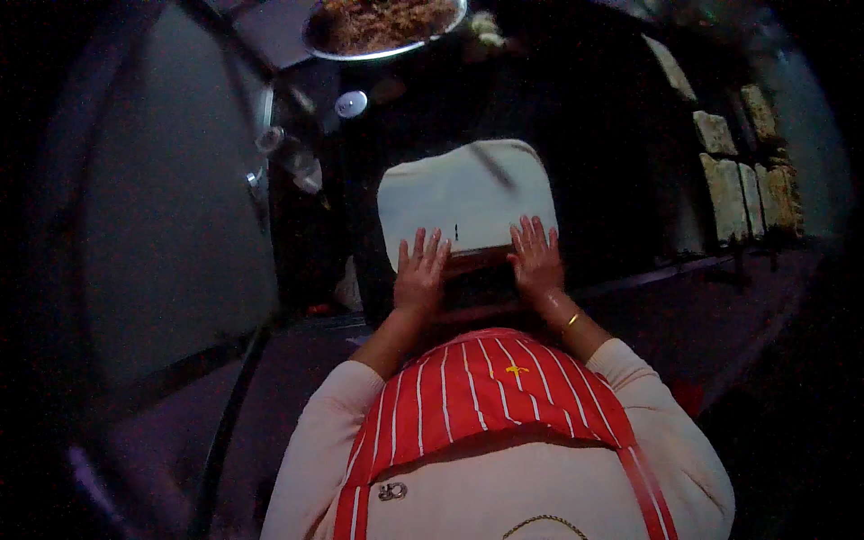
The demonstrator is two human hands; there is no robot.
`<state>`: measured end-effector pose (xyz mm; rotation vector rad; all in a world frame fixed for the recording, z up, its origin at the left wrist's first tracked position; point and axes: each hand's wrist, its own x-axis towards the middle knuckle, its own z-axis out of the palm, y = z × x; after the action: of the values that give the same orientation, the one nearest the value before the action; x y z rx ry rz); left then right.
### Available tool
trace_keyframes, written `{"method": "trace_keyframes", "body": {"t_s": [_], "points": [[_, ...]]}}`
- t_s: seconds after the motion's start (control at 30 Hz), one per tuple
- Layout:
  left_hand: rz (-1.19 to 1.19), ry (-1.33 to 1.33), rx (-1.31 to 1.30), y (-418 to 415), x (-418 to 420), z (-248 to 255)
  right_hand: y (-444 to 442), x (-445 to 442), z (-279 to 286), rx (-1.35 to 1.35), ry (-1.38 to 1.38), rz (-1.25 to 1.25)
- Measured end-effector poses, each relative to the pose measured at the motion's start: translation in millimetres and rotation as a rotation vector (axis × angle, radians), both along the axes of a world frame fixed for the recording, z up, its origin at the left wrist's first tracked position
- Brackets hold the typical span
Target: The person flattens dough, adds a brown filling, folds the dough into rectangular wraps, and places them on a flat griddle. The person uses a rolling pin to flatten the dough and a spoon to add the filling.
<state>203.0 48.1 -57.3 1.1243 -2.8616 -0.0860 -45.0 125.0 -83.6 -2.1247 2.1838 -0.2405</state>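
A pale, flat sheet with rounded corners (459, 189), which looks like rolled-out dough, lies on a dark work surface before me. My left hand (420, 273) rests palm down at its near left corner, fingers spread. At the near right corner my right hand (538, 263) lies in the same way, with a gold-coloured bracelet on the wrist. Between the hands, the sheet's near edge borders a reddish-brown strip (479, 260), whose nature is too dark to tell. A small dark mark shows near that edge, and a dark streak crosses the far right part.
Beyond the sheet stands a metal-rimmed bowl (385, 27) of brown, crumbly food. A small white round object (351, 104) and a clear bottle (297, 158) are at the left. A grey panel (182, 202) rises further left. Pale blocks (725, 196) are stacked at the right.
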Motion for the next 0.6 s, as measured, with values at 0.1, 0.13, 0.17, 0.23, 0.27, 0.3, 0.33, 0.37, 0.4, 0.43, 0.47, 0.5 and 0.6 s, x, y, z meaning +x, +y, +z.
{"method": "trace_keyframes", "body": {"t_s": [0.1,0.13,0.17,0.23,0.27,0.3,0.33,0.37,0.4,0.43,0.47,0.5,0.6], "points": [[-0.085,0.105,0.075,3,13,2,13,7,7,-0.077,0.017,0.022],[-0.114,0.136,0.095,3,18,-4,17,12,7,-0.091,-0.007,0.044],[-0.154,0.168,0.128,1,20,-12,22,17,-3,-0.119,-0.010,0.050],[-0.170,0.186,0.172,0,20,-12,28,28,-2,-0.090,-0.018,0.120],[-0.160,0.234,0.187,-3,18,-12,29,33,-12,-0.142,-0.100,0.111],[-0.151,0.275,0.211,-3,16,-12,30,36,-27,-0.193,-0.187,0.103],[-0.067,0.237,0.161,-7,18,-14,29,42,-35,-0.164,-0.175,0.140],[0.010,0.214,0.103,-15,11,-14,23,37,-36,-0.139,-0.151,0.172],[0.108,0.318,0.186,-13,22,-16,24,42,-38,-0.264,-0.180,0.193],[0.208,0.408,0.279,-10,13,-11,24,28,-36,-0.388,-0.213,0.222],[0.206,0.371,0.267,-9,9,-8,28,24,-46,-0.269,-0.096,0.099],[0.243,0.325,0.246,-7,8,-5,24,10,-41,-0.244,-0.122,-0.027],[0.271,0.016,0.289,-7,2,-29,2,-30,-31,-0.197,-0.231,-0.373]]}}
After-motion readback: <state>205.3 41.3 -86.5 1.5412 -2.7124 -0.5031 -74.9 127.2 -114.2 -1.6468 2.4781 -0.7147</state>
